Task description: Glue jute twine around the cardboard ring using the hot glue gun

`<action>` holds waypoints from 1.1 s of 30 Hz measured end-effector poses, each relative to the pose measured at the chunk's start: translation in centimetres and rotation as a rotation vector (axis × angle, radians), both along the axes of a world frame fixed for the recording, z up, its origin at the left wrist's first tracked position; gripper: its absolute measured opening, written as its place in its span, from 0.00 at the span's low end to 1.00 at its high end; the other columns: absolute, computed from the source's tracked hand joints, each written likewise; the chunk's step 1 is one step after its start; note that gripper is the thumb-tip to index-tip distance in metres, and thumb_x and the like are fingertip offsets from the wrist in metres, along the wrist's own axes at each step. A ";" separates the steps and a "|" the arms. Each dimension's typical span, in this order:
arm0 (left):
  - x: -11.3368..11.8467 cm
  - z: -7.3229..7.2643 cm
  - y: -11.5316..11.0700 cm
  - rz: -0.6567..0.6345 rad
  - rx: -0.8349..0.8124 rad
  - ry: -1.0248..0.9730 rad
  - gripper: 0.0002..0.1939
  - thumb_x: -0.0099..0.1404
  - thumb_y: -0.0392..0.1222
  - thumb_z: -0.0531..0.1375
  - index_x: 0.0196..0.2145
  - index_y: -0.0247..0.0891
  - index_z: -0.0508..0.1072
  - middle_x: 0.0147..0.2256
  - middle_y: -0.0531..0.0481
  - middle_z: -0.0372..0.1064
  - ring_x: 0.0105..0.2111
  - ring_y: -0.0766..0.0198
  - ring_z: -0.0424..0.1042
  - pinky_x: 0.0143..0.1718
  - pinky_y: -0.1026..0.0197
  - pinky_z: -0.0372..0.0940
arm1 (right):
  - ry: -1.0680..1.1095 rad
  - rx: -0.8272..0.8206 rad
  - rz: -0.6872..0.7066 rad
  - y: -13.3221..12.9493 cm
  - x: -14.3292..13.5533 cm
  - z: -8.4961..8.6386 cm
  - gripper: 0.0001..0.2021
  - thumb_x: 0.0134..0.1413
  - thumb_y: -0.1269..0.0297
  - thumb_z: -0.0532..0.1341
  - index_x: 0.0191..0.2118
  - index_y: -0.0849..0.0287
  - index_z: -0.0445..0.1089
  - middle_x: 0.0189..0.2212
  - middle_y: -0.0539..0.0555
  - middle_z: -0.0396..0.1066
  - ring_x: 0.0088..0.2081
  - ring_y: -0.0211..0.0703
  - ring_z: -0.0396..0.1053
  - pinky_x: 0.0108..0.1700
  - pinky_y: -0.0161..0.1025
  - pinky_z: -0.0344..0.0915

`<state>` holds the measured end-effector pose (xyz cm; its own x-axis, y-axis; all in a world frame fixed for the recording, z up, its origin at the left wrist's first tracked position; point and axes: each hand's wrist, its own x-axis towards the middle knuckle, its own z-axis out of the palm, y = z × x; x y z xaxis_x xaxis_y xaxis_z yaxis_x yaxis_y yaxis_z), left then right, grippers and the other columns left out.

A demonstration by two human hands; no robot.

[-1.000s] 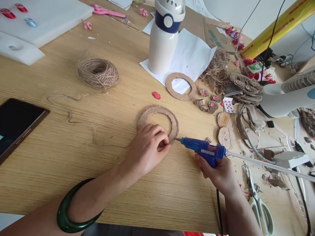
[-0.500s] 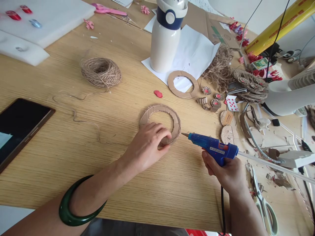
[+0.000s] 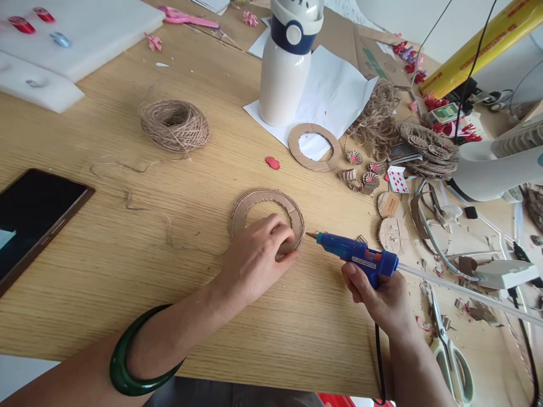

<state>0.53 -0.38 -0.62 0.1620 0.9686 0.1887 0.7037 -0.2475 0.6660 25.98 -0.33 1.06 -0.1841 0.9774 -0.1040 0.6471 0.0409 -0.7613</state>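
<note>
A cardboard ring point(image 3: 241, 213) edged with twine lies on the wooden table. My left hand point(image 3: 258, 254) rests over its lower side, fingers curled and gripping the ring's rim; the fingertips are partly hidden. In my right hand point(image 3: 382, 297) is a blue glue gun point(image 3: 348, 249), its nozzle pointing left at the ring's right edge. From the frame I cannot tell if the nozzle touches it. A clear glue stick sticks out of the gun's rear. A second, plain cardboard ring point(image 3: 296, 148) lies farther back, partly on white paper.
Behind stand a twine ball point(image 3: 175, 125) and a white bottle point(image 3: 283, 85). A phone point(image 3: 38, 220) lies at left. Scissors point(image 3: 452, 362), cardboard discs point(image 3: 390, 234), rolled cardboard pieces point(image 3: 370, 180), cables and scraps cover the right side. A black cord hangs below the glue gun.
The twine-edged ring has shifted slightly left and down with my left hand. My right hand and the glue gun have also moved a little left.
</note>
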 end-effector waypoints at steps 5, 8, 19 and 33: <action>-0.1 0.0 0.1 -0.003 -0.002 -0.013 0.05 0.64 0.31 0.65 0.34 0.37 0.72 0.37 0.51 0.71 0.36 0.62 0.73 0.36 0.60 0.66 | -0.005 0.002 0.014 0.3 -0.5 0.3 0.20 0.63 0.47 0.61 0.29 0.59 0.70 0.14 0.47 0.61 0.16 0.35 0.58 0.18 0.34 0.56; -0.1 -0.1 0.1 -0.009 -0.002 -0.024 0.04 0.65 0.30 0.63 0.34 0.36 0.73 0.37 0.51 0.71 0.35 0.63 0.72 0.37 0.61 0.67 | -0.004 -0.015 0.007 0.3 -0.8 0.6 0.20 0.63 0.48 0.61 0.28 0.59 0.69 0.14 0.47 0.62 0.17 0.35 0.59 0.18 0.34 0.57; -0.2 0.0 0.1 -0.013 -0.029 -0.008 0.03 0.65 0.32 0.64 0.34 0.37 0.72 0.37 0.51 0.71 0.36 0.61 0.73 0.38 0.59 0.66 | -0.040 -0.010 0.037 0.4 -1.1 0.7 0.22 0.64 0.50 0.60 0.22 0.57 0.66 0.13 0.48 0.62 0.17 0.36 0.59 0.19 0.34 0.57; -0.2 0.3 0.1 -0.029 -0.053 0.038 0.08 0.61 0.31 0.68 0.36 0.36 0.72 0.38 0.51 0.71 0.38 0.58 0.73 0.39 0.56 0.66 | -0.062 0.044 0.002 0.2 -1.1 0.7 0.21 0.61 0.47 0.62 0.25 0.58 0.72 0.14 0.50 0.64 0.21 0.41 0.66 0.21 0.35 0.62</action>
